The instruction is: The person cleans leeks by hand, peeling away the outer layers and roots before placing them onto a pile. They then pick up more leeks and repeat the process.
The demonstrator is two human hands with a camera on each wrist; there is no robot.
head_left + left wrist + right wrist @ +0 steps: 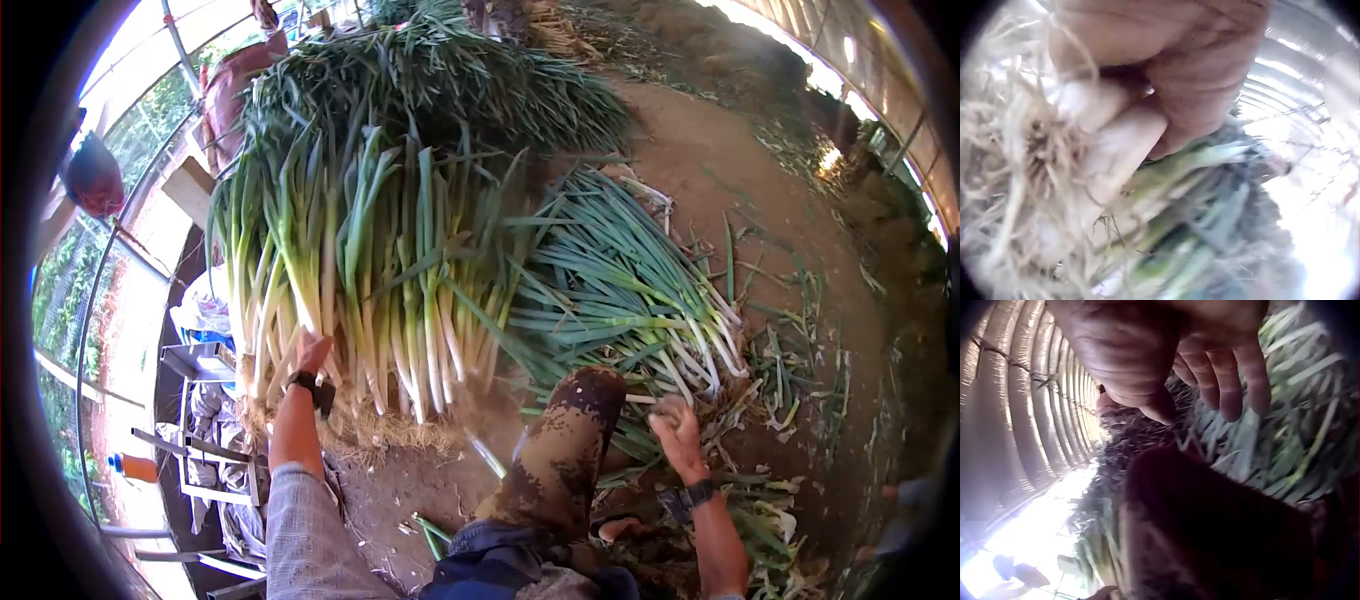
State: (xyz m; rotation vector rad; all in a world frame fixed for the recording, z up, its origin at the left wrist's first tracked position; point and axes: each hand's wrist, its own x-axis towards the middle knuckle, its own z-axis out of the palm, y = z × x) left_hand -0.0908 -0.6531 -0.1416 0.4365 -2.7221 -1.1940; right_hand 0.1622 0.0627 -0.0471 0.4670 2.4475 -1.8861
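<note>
At the lower left of the leek pile (330,230), my left hand (312,352) grips white leek stalks just above their roots. The left wrist view shows that hand (1172,62) with fingers and thumb round thick white stalks (1125,140), beside a tangle of pale roots (1035,150). My right hand (678,432) is past the raised knee, near the root ends of a smaller leek heap (620,270). In the right wrist view the fingers of this hand (1179,356) hang relaxed and apart, holding nothing.
A muddy trouser knee (565,430) rises between the hands. Loose leaves and trimmings (770,530) lie on the soil at the right. Metal frames (215,450) and bags stand at the left, near an orange bottle (135,467). More leeks are stacked behind.
</note>
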